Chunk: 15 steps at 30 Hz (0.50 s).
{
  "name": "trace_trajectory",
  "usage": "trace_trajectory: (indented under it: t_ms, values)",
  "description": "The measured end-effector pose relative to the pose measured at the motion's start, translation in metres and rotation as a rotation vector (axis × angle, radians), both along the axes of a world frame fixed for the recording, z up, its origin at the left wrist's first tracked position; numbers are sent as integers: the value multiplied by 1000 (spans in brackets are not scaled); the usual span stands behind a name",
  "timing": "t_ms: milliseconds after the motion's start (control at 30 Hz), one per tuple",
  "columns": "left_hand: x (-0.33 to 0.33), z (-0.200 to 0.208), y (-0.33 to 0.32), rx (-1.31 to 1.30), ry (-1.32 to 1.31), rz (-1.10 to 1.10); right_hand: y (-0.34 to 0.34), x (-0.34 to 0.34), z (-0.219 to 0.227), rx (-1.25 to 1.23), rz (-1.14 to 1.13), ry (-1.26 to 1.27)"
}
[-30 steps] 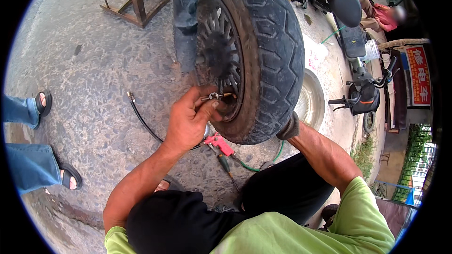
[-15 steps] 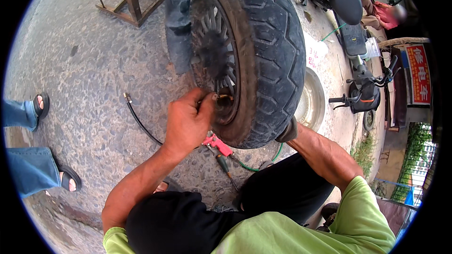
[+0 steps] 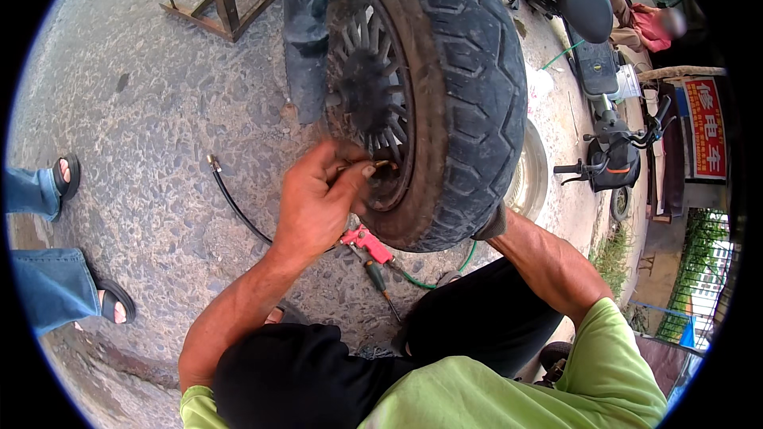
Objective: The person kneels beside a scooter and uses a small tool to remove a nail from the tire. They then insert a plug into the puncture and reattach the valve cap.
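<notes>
Centrally, a black tyre (image 3: 481, 103) stands upright, just above the middle of the view, mounted on a dark spoked wheel (image 3: 367, 89). A brass-coloured valve stem (image 3: 385, 164) sits between five and six o'clock from the hub. At the tyre's eight o'clock, the left hand (image 3: 316, 197) has thumb and fingers pinched narrowly beside the stem; blur hides what lies between them. The right hand (image 3: 493, 223), darkly covered, is against the tyre's lower edge between five and six; its fingers are hidden, so their spread cannot be told. Farther out, a red air gun (image 3: 367, 245) lies at seven, a brass-tipped black hose (image 3: 233, 202) at eight, a metal basin (image 3: 531, 176) between four and five, a rusty metal stand (image 3: 225, 1) at ten, and a parked scooter (image 3: 596, 71) at three.
</notes>
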<state>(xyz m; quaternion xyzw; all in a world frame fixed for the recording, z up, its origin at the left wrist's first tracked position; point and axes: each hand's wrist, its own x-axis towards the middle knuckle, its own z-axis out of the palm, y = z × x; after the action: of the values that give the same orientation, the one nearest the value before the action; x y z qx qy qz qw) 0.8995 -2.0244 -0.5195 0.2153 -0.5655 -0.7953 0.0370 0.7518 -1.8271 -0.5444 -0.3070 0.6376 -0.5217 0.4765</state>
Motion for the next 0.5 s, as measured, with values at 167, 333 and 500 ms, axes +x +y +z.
trace_trajectory:
  t_ms: [167, 333, 500]
  values:
    - [8, -12, 2, 50, 132, 26, -2, 2, 4, -33, 1, -111]
    - [8, -17, 1, -105, 208, 13, 2, 0, -6, -69, -48, -427]
    - [4, -16, 1, -180, 211, 11, 7, -1, -21, -54, 18, -219]
